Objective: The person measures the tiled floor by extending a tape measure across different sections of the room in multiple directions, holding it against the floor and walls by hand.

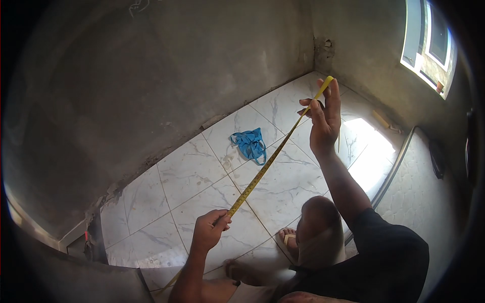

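A yellow measuring tape (262, 171) stretches diagonally between my two hands above the tiled floor. My left hand (210, 230) pinches it at the lower left, and a length of it shows again below my left forearm. Raised at the upper right, my right hand (324, 118) has the tape between thumb and fingers, with some fingers extended upward. The tape bends over at the fingertips, and a thin strip hangs down behind my right wrist. A crumpled blue cloth with straps (251, 145) lies on the floor beyond the tape.
Bare grey walls (166, 76) meet at a corner beyond the white marbled floor tiles (194, 156). A pale quilted mattress (417, 197) is at the right, below a window (419, 63). My sandalled foot (289, 240) is on the floor.
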The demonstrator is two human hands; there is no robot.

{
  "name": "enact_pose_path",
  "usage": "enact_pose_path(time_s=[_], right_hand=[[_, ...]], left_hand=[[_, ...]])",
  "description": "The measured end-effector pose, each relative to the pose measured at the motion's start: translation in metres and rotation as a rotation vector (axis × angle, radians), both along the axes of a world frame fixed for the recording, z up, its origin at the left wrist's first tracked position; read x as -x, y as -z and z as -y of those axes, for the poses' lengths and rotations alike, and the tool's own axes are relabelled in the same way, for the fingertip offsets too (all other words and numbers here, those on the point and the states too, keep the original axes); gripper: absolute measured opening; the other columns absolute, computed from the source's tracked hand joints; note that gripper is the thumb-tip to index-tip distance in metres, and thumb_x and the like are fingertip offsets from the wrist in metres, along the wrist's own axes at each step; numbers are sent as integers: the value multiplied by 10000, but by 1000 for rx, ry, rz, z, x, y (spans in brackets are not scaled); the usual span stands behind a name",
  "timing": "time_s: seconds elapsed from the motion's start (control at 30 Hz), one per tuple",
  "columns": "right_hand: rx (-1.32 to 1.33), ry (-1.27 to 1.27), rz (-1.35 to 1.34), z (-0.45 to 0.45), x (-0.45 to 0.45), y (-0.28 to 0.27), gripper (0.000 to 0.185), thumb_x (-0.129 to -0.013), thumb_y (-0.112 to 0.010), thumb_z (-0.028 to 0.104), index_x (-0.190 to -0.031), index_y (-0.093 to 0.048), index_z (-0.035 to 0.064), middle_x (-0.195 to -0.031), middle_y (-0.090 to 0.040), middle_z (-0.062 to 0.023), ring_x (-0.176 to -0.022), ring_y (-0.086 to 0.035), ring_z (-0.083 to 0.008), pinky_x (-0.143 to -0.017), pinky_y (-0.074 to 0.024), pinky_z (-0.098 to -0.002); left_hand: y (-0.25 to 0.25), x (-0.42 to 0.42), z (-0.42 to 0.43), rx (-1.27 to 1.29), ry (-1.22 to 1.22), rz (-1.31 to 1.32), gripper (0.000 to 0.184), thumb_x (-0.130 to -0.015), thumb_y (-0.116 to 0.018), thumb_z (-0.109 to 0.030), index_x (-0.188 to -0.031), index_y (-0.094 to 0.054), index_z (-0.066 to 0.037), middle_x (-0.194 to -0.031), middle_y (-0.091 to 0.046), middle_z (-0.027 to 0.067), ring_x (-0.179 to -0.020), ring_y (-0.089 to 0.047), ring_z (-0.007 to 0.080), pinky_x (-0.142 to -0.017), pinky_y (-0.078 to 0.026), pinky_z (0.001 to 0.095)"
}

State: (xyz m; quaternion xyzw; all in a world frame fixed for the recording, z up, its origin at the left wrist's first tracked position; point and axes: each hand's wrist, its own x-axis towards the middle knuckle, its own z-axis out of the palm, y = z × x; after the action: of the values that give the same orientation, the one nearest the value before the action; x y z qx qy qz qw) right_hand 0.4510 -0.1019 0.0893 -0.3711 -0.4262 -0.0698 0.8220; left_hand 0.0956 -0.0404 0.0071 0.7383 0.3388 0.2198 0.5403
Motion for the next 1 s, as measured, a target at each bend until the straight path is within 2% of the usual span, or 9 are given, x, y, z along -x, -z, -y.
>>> enact_pose_path(time_s=[0.13,0.33,0.43,0.57,0.67,0.77,0.8,0.93,1.0], right_hand=[[-58,-224,-141,2,3,-25,574,-1001,-465,42,-1533,-253,89,-1440,-463,-137,-879,-640,-108,-773,-572,-287],[-194,-108,24,-6,20,-61,464,-996,-481,15,-1443,-382,88,-1383,-521,-150,-991,-628,-134,-793,-551,-312],[-337,-210,-23,-9,33,-81,375,-958,-546,-15,-1316,-440,25,-1309,-553,-188,-887,-656,-159,-744,-579,-307],[-413,-242,1,-19,51,-104,361,-958,-557,5,-1302,-445,23,-1266,-582,-206,-857,-670,-169,-740,-584,-315],[-432,-346,37,-21,66,-112,381,-973,-541,45,-1342,-448,39,-1278,-605,-177,-957,-665,-184,-801,-543,-343],[-498,-406,59,-25,79,-122,359,-976,-539,59,-1327,-471,27,-1225,-633,-165,-900,-675,-195,-786,-540,-352],[-541,-378,4,-26,86,-128,340,-973,-549,66,-1306,-495,21,-1176,-653,-151,-875,-678,-200,-767,-535,-364],[-570,-380,-22,-16,87,-125,373,-953,-558,18,-1310,-449,5,-1050,-697,-150,-825,-699,-206,-723,-560,-385],[-600,-389,-13,-21,73,-120,316,-951,-557,10,-1261,-495,6,-1006,-707,-142,-797,-703,-208,-710,-557,-380]], left_hand=[[-2,4,2,-1,-18,9,191,-951,-599,-86,-1066,-665,51,-867,-682,83,-694,-642,115,-668,-552,257],[-16,9,4,-31,-54,32,193,-952,-602,-94,-1064,-667,49,-862,-687,82,-688,-642,122,-659,-547,260],[-21,13,4,-45,-68,35,188,-949,-607,-99,-1057,-670,42,-849,-689,74,-680,-638,119,-650,-543,260],[-26,16,2,-73,-127,24,179,-947,-613,-110,-1046,-671,28,-830,-689,63,-670,-632,111,-642,-537,261],[-25,18,1,-116,-184,40,169,-949,-612,-110,-1047,-671,14,-823,-689,52,-665,-629,107,-638,-534,261],[-26,19,4,-201,-221,79,160,-952,-607,-105,-1051,-673,3,-826,-690,44,-666,-628,105,-639,-533,262],[-25,19,4,-210,-238,103,181,-961,-570,-133,-988,-656,24,-802,-681,63,-667,-637,115,-656,-548,272],[-26,26,2,-254,-232,171,125,-946,-583,-70,-988,-658,20,-792,-673,59,-670,-628,110,-645,-535,265],[-27,29,1,-257,-242,191,107,-941,-580,-38,-984,-660,18,-788,-670,58,-664,-621,108,-640,-526,259]])
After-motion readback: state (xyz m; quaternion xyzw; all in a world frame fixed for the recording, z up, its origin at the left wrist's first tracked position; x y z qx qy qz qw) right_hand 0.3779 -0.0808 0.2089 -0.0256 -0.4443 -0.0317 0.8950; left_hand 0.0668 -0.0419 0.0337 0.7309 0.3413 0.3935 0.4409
